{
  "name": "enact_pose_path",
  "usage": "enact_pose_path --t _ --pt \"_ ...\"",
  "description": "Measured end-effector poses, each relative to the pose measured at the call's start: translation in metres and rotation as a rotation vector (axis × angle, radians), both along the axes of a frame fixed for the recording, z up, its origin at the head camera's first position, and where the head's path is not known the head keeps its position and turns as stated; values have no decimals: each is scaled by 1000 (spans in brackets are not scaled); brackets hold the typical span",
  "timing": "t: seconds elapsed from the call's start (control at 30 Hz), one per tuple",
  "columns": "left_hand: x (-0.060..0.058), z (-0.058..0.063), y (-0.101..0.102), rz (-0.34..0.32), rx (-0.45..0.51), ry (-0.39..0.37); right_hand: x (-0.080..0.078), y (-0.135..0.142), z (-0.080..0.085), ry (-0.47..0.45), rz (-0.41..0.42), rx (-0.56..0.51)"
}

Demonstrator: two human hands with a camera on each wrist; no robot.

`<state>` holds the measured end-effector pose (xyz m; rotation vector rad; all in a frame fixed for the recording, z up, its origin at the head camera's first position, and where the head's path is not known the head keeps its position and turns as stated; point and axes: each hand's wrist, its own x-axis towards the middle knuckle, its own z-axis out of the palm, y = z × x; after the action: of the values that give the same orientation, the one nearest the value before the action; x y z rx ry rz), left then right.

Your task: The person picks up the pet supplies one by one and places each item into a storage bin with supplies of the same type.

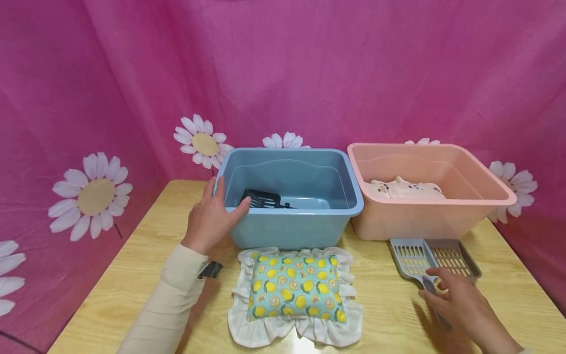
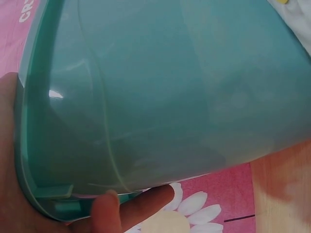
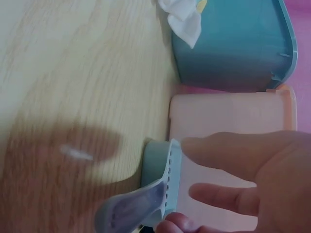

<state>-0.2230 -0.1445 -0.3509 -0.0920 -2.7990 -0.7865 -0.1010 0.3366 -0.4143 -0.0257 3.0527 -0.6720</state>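
My left hand (image 1: 210,221) grips the front left corner of a blue plastic bin (image 1: 292,228). In the left wrist view its fingers (image 2: 106,211) bend around the bin's rim. A black slotted turner (image 1: 264,198) lies inside, partly hidden by the front wall. Over at the right, my right hand (image 1: 462,300) hovers above the handle of a blue-grey litter scoop (image 1: 411,258), fingers apart and holding nothing. The right wrist view shows the thumb and a finger spread, with the scoop's handle (image 3: 129,211) below them. A brown litter scoop (image 1: 453,258) lies alongside.
A pink bin (image 1: 398,223) stands right of the blue one, with a white patterned cloth item (image 1: 402,189) inside. A lemon-print cushion (image 1: 296,287) with white ruffles lies in front of the blue bin. Behind the wooden table (image 1: 146,265) hangs a pink flowered curtain (image 1: 283,69).
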Motion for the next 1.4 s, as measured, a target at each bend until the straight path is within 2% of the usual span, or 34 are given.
enact_pose_path --t 0.57,0.7,0.9,1.1,1.3,1.4 --pt "0 3 -1 -7 3 4 -1 0 -10 26 32 18" --pt "-1 3 -1 -6 12 9 -2 1 -12 -2 37 25" --pt "-1 1 -1 -6 1 16 -4 2 -18 -110 41 45" --pt "-1 1 -1 -14 -9 51 -2 2 -22 -74 52 49" --pt "0 0 -1 -13 -4 35 -3 3 -19 -135 42 34" --pt "0 0 -1 -11 -3 29 -2 3 -17 -134 41 49"
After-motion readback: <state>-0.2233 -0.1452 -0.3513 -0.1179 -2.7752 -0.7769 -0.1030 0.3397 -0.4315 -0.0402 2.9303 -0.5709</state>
